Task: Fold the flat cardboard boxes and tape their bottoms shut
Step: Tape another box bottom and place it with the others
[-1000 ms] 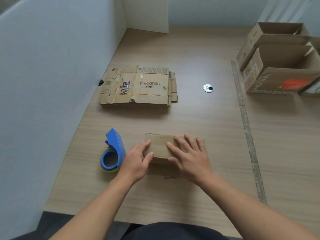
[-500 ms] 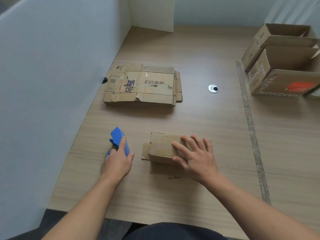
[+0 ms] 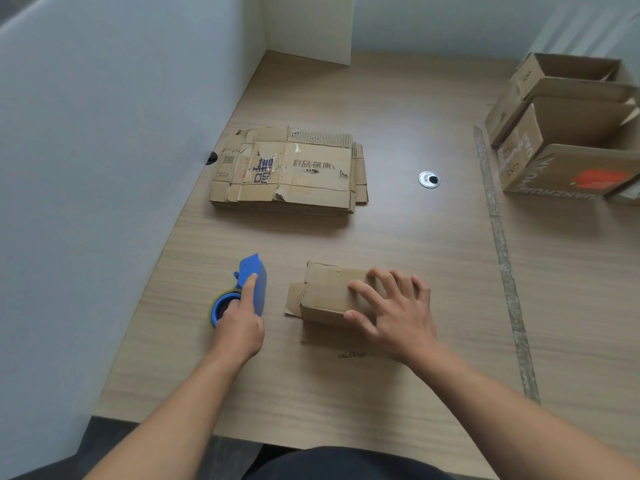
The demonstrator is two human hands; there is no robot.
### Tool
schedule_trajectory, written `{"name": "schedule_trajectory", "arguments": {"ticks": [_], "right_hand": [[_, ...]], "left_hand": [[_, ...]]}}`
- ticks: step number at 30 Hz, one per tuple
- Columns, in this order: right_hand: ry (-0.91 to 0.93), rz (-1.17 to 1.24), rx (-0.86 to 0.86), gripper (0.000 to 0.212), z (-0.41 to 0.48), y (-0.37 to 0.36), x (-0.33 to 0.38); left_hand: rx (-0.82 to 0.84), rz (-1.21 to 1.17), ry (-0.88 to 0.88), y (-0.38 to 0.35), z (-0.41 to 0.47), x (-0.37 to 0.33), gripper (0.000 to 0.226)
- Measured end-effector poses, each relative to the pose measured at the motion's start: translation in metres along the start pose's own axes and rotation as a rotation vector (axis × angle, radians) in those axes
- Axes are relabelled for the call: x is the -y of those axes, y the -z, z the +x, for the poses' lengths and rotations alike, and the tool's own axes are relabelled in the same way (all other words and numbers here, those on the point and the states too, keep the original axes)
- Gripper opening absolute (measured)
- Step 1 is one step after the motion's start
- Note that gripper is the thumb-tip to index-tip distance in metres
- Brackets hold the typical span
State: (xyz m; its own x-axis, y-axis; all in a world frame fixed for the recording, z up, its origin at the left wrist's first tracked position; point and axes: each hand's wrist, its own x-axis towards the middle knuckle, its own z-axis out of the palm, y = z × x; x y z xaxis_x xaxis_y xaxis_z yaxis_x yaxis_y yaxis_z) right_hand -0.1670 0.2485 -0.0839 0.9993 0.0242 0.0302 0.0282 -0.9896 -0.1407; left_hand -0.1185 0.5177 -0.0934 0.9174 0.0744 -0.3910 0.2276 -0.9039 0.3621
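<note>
Head view: gripped blue tape dispenser [image 3: 254, 275] in left hand [image 3: 239, 327]; pinned folded box [image 3: 325, 292] on table [image 3: 415, 237] under spread right hand [image 3: 398, 317]. Risked losing the fold by easing that press early.

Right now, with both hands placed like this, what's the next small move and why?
Probably lift the tape dispenser and bring it to the small box. The left hand grips it, the right hand presses flat on the box top, and I see no tape there.
</note>
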Motion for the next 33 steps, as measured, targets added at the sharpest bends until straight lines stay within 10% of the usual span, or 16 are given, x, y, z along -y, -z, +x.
{"name": "schedule_trajectory", "arguments": {"ticks": [26,33], "right_hand": [[-0.05,0.152,-0.053,0.047,-0.002,0.004,-0.001],[-0.109,0.399,-0.093,0.05,0.001,0.001,-0.008]], "left_hand": [[-0.069,0.059,-0.052,0.004,0.019,0.002,0.068],[-0.032,-0.115,-0.384,0.075,0.014,-0.003,0.067]]}}
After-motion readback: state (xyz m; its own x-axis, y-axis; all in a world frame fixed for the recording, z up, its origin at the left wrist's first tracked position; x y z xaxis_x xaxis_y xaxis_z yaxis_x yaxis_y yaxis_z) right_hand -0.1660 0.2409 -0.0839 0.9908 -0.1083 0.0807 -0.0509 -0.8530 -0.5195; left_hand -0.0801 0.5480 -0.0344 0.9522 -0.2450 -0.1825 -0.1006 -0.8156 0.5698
